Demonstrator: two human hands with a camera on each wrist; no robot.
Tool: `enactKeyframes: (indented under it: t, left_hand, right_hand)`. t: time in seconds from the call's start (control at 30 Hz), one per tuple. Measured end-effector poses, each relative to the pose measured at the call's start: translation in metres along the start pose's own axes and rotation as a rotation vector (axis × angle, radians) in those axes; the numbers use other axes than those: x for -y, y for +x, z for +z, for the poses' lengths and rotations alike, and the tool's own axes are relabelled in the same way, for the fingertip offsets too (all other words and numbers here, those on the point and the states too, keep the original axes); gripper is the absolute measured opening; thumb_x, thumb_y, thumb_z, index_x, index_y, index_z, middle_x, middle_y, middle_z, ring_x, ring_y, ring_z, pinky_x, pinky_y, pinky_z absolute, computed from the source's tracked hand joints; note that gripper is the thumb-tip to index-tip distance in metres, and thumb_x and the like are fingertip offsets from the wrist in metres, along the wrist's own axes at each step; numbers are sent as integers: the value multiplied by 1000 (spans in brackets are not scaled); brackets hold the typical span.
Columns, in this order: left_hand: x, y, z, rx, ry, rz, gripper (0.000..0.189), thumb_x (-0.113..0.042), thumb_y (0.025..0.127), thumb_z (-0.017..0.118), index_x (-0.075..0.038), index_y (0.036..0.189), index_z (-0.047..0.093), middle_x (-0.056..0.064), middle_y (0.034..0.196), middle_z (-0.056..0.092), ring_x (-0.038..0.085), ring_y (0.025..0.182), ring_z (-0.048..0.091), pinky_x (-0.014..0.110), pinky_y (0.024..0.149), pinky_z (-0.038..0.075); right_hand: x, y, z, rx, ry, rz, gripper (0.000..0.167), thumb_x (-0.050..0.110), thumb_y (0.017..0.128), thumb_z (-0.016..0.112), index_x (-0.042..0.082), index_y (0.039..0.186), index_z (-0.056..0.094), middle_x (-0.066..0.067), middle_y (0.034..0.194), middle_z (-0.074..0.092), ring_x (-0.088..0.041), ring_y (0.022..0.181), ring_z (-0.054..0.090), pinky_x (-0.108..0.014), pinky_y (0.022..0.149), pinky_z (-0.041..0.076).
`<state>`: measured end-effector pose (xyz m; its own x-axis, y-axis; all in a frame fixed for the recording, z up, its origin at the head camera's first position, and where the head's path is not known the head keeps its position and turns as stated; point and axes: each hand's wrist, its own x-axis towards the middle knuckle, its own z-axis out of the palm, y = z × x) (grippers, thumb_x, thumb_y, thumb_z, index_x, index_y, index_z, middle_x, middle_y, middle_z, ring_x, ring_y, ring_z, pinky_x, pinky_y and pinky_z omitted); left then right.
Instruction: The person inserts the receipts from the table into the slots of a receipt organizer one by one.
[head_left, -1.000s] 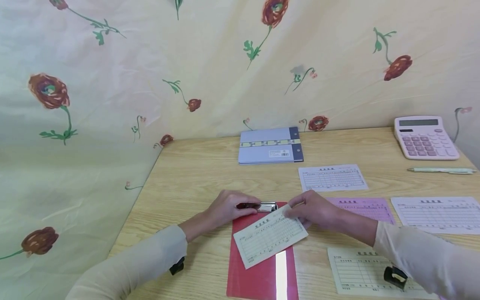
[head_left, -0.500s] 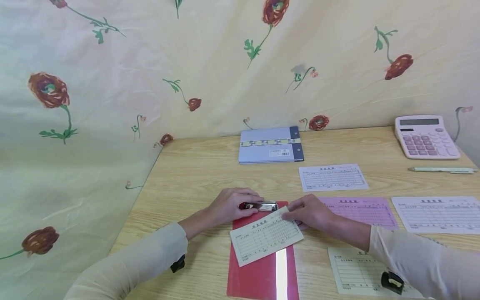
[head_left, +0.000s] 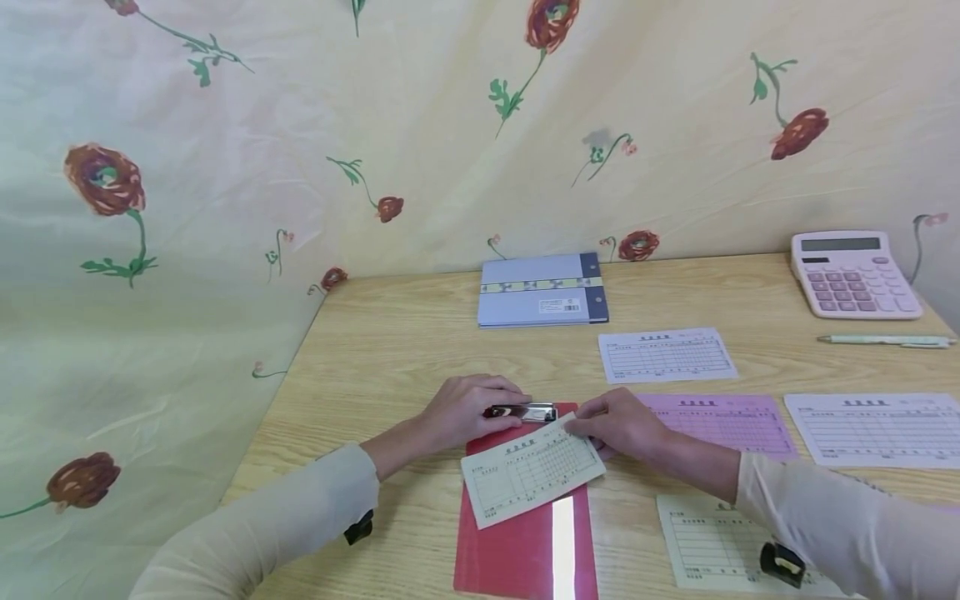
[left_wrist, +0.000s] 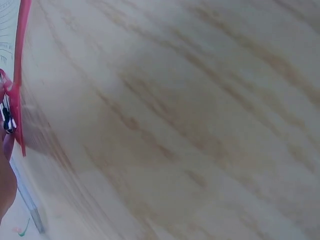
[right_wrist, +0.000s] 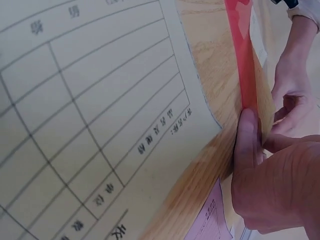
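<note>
Gripping the clip at the top edge of the red clipboard with the left hand. Pinching the pale green slip near its upper right corner with the right hand. To be found over the upper half of the clipboard, well in from the left edge of the desk, slanting with its left end lower, just below the clip. Impossible to tell how far the clip is pressed open, or how much of the slip touches the board.

At this slant, liable to meet the clip corner first and catch, crease or sit crooked, from being steered by one end only. Liable also to sag or swing at the loose left end, for want of support there. Possible to nip the paper or the right hand in the clip, from an early slackening of the left. Worth minding, too, the purple slip toward the right edge of the desk: easily dragged askew by a low sweep of the right forearm.
</note>
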<state>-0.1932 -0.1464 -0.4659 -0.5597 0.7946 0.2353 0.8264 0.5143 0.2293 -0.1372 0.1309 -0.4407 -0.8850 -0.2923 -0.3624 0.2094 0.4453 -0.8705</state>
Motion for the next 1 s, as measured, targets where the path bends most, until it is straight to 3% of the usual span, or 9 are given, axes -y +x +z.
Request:
enactKeyframes:
  t: [0.33,0.57,1.0]
  left_hand:
    - [3,6,-1,-51,58,136,27,-23,95,81,-14,120,82,-4,111,78,5,87,71,12,72,51]
    - [4,10,0,-88,146,236,24,-18,91,82,-12,115,83,-3,106,79,4,82,72,10,65,51]
    - [5,12,-1,-96,210,274,20,-14,93,78,-13,113,84,-4,103,79,1,82,73,8,66,51]
  right_hand:
    - [-1,-3,5,-46,-17,-23,23,13,101,72,-5,114,78,-10,97,79,-21,77,76,-34,65,62]
    - [-2,-4,8,-70,-23,-39,22,13,101,72,-5,113,79,-7,89,78,-19,73,73,-34,62,61]
    - [-1,-4,11,-95,-48,-51,24,13,100,72,-6,113,77,-10,93,79,-19,74,74,-30,61,58]
